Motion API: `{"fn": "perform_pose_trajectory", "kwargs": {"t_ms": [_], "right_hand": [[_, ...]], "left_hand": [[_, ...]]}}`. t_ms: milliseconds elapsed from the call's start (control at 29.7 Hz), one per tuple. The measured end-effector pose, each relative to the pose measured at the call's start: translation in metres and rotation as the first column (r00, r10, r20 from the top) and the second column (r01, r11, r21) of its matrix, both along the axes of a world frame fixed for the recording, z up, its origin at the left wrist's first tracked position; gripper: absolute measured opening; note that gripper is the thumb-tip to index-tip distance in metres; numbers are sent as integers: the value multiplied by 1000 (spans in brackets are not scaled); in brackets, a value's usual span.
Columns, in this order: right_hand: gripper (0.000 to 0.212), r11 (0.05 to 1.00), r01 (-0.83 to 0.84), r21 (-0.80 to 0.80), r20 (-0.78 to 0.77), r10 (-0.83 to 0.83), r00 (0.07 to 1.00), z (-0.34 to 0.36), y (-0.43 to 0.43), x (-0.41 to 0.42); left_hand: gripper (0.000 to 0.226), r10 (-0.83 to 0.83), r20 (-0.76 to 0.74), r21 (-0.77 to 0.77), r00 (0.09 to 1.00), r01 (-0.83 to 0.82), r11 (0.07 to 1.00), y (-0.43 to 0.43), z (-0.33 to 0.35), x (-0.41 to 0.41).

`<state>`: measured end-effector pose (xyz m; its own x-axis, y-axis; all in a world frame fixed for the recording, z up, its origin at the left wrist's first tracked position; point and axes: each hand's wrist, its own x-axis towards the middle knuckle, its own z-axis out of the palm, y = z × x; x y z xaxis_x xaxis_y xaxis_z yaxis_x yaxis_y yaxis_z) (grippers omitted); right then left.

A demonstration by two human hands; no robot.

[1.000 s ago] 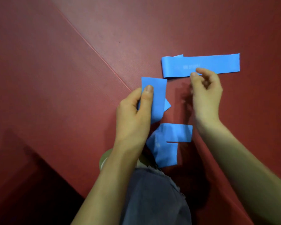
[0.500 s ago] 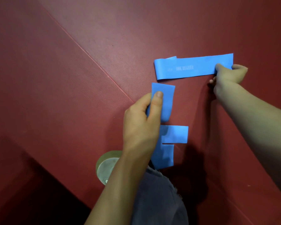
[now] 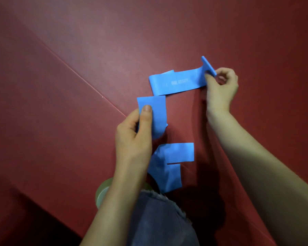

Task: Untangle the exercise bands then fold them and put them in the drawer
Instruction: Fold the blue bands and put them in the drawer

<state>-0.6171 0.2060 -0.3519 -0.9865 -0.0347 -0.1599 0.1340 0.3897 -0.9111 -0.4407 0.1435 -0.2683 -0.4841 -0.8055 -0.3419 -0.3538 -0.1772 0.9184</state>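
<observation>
A long flat blue elastic exercise band (image 3: 176,84) is laid on a dark red textured mat (image 3: 167,32). Its long axis runs left to right across the view and rises slightly towards the right. Its left end lies flat on the mat. Its right end is lifted clear, turned up, and pinched between the thumb and curled fingers of the right hand (image 3: 220,89). The whole free length of the long band is therefore stretched out to the left of those fingers. The fold is judged to call for the pinched end to be carried leftwards along that axis and set down on the flat left end, with the edges kept in line.

Just below that left end, and parted from it by a narrow strip of mat, a short folded blue band (image 3: 155,110) is gripped by the left hand (image 3: 132,139). The thumb is pressed on its face and the fingers are curled behind it. Its long axis is set crosswise to the long band. Whether it touches the mat cannot be told. The left hand is the nearer to the flat end but is occupied, so the move is judged to fall to the right hand.

Nearer the person, a loosely doubled blue band (image 3: 172,162) is seen beside a denim-covered knee (image 3: 160,219). A grey-green round roll (image 3: 101,192) is partly hidden behind the left forearm. A thin seam (image 3: 78,75) is seen running diagonally across the mat. No drawer is shown.
</observation>
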Motion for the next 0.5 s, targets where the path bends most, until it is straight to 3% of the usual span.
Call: {"fn": "perform_pose_trajectory", "kwargs": {"t_ms": [101,236,370,505], "right_hand": [[27,959,-167,-227,22,177,984,39,-8,37],[23,860,-315,-401,79,375,924,101,1,78],[21,820,-484,-304,67,526,848,120,2,107],[14,848,-409,-337,179,484,857,104,-11,114]], "left_hand": [[47,77,13,-32,997,-77,997,-6,4,-4],[45,184,-19,-21,983,-184,983,-6,8,-10],[43,281,-89,156,956,-265,952,-11,12,-10],[36,249,-84,343,965,-206,916,-4,21,-12]]}}
